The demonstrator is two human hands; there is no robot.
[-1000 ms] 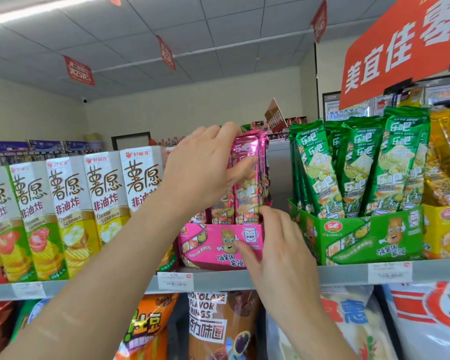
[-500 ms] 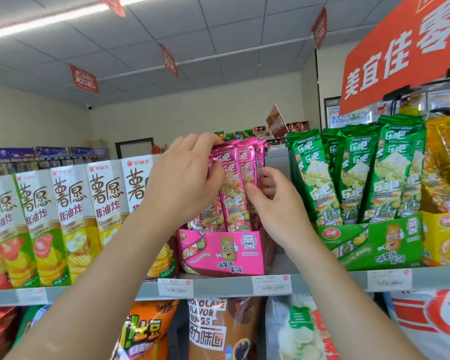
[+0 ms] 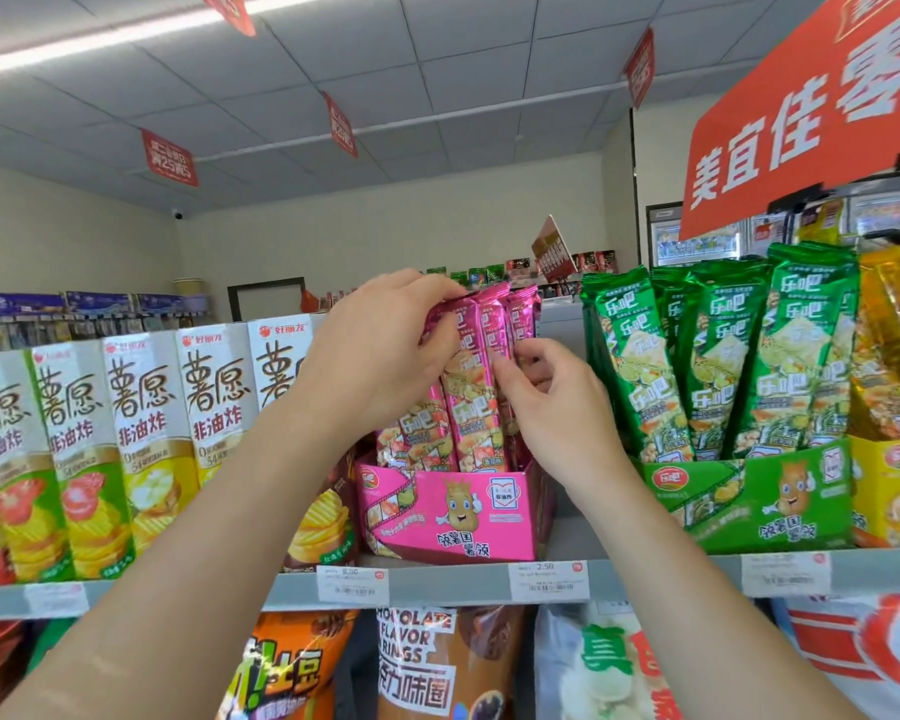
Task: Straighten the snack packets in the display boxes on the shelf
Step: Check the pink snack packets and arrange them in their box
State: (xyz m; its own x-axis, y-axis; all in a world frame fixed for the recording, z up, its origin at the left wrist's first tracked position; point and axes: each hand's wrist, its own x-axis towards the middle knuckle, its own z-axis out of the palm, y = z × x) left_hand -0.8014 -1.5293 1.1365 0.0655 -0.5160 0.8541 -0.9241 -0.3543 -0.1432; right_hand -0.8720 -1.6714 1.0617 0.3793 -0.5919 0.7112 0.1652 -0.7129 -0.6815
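Tall pink snack packets [image 3: 476, 387] stand upright in a pink display box [image 3: 453, 517] on the grey shelf [image 3: 437, 582]. My left hand [image 3: 375, 356] curls over the tops of the left packets and grips them. From the right, my right hand [image 3: 557, 407] pinches the packets at mid height with thumb and fingers. Just right of it, green snack packets [image 3: 718, 356] lean in a green display box [image 3: 749, 496]. Yellow packets [image 3: 889, 345] in a yellow box [image 3: 889, 491] stand at the far right edge.
A row of tall white chip cartons [image 3: 141, 439] fills the shelf left of the pink box. Price tags [image 3: 548, 580] hang on the shelf edge. Large snack bags [image 3: 422, 662] sit on the shelf below. A red sign [image 3: 811, 111] hangs at upper right.
My right hand left the front of the pink box and rose to the packets, which it now pinches. My left hand stayed on the packet tops. The view drew closer.
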